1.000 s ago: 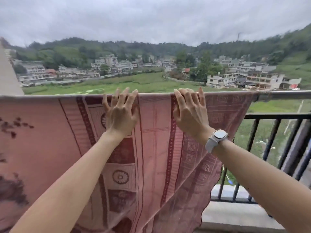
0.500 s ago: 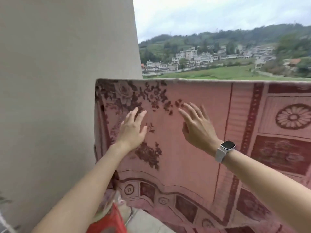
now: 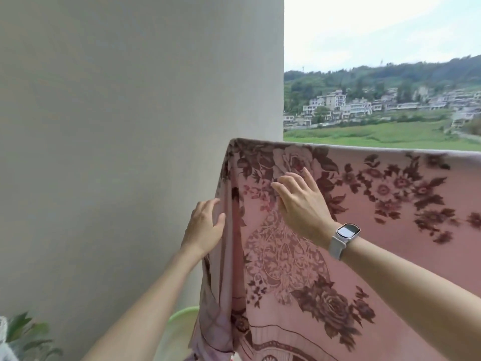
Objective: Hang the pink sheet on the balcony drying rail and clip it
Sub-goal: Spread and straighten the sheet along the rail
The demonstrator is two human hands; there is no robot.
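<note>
The pink sheet point(image 3: 390, 230), with dark red flowers and borders, hangs over the balcony drying rail, which is hidden under its top fold point(image 3: 364, 148). Its left end hangs down in a vertical fold beside the wall. My left hand point(image 3: 205, 225) is at that left edge, fingers loosely apart, thumb touching the fold. My right hand point(image 3: 299, 204), with a watch on the wrist, lies flat on the front of the sheet just below the top, fingers extended. No clip is in view.
A plain beige wall point(image 3: 130, 152) fills the left half, close to the sheet's end. A light green basin point(image 3: 179, 327) sits low behind my left forearm. Plant leaves point(image 3: 26, 334) show at the bottom left. Fields and houses lie beyond the rail.
My view and both hands have moved left along the sheet from its right end to its left end by the wall. The left hand now touches the left edge.
</note>
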